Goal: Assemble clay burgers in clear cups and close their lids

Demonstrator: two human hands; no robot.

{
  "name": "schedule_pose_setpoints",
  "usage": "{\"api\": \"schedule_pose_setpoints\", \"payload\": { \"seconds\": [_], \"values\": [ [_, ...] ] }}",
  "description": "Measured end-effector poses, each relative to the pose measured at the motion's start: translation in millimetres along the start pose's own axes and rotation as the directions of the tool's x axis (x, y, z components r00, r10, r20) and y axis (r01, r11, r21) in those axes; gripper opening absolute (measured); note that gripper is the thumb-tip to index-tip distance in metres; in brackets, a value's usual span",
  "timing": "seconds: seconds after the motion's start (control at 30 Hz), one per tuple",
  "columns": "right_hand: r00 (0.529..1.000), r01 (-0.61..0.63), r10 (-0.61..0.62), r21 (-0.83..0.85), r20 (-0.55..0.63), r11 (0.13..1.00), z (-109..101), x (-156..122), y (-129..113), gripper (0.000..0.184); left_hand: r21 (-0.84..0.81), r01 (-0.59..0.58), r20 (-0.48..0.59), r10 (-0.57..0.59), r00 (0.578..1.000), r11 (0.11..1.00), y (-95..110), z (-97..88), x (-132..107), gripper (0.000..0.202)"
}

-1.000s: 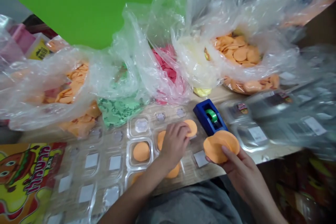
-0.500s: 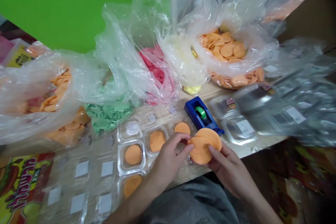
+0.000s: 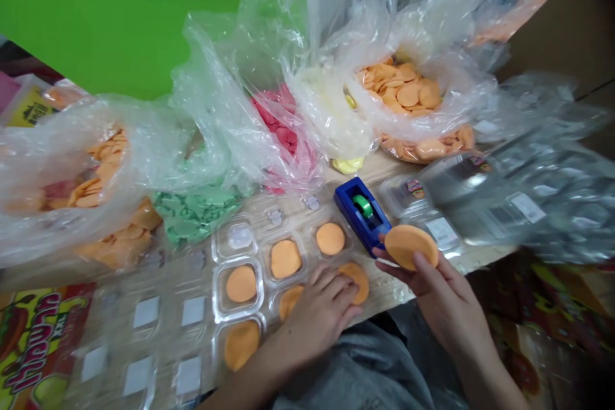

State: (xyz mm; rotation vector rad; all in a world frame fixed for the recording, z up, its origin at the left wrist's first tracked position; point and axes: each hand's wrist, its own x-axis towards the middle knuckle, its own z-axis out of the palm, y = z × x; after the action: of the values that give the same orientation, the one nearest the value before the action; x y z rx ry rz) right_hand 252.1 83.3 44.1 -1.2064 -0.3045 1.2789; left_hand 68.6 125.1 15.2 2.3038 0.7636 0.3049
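Many tubs [image 3: 220, 288] line the wooden table [image 3: 377, 170] (green panel [image 3: 110, 19] behind).

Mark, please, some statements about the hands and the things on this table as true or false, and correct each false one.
1. The right hand holds an orange disc. True.
2. The tape roll in the blue dispenser is green. True.
3. The left hand grips the blue dispenser. False: its fingers are at another orange disc, and the dispenser is apart from it.
4. A third orange disc lies in a clear container. True.
5. In the picture, the green pieces lie to the right of the pink pieces. False: they lie to the left.
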Motion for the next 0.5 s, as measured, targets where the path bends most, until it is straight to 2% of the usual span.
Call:
{"api": "schedule_pose_setpoints", "payload": {
  "seconds": [0.03,0.1,0.2,0.27,0.3,0.37,0.4,0.43,0.5],
  "values": [
    [0.997,-0.054,0.053,0.025,0.055,0.998,5.6,-1.1,1.2,0.017,-0.146,0.091,-0.046,-0.099,0.994,0.985,3.1,-7.4,1.1,0.027],
    [0.966,-0.182,0.176,0.01,0.189,0.983,20.1,-4.6,5.0,0.017,-0.449,0.243,-0.095,-0.316,0.944,0.86,7.8,-22.2,3.1,0.031],
    [0.844,-0.306,0.357,-0.187,0.401,0.933,42.1,-6.6,11.4,0.023,-0.74,0.331,-0.035,-0.525,0.85,0.586,7.2,-38.2,1.9,0.026],
    [0.772,-0.234,0.408,-0.379,0.487,0.895,50.0,3.4,8.1,0.025,-0.824,0.335,-0.04,-0.635,0.771,0.458,1.3,-45.7,-4.3,0.022],
    [0.771,-0.141,0.391,-0.464,0.503,0.874,51.1,13.8,1.0,0.026,-0.857,0.316,-0.07,-0.701,0.71,0.406,-3.0,-49.7,-9.5,0.022],
    [0.854,0.134,0.221,-0.609,0.471,0.782,48.8,44.6,-27.4,0.03,-0.92,0.234,-0.141,-0.824,0.549,0.314,-14.0,-60.2,-23.9,0.027],
    [0.902,0.268,0.064,-0.673,0.426,0.69,47.0,63.7,-47.5,0.034,-0.947,0.179,-0.155,-0.869,0.471,0.265,-20.2,-67.0,-32.9,0.032],
    [0.922,0.38,-0.159,-0.759,0.352,0.529,46.4,84.2,-69.5,0.032,-0.968,0.116,-0.157,-0.901,0.404,0.22,-26.7,-74.6,-42.9,0.038],
    [0.88,0.428,-0.387,-0.814,0.276,0.393,53.2,125.7,-108.8,0.026,-0.98,-0.007,-0.19,-0.935,0.299,0.197,-39.7,-91.1,-65.7,0.044]
  ]
}}
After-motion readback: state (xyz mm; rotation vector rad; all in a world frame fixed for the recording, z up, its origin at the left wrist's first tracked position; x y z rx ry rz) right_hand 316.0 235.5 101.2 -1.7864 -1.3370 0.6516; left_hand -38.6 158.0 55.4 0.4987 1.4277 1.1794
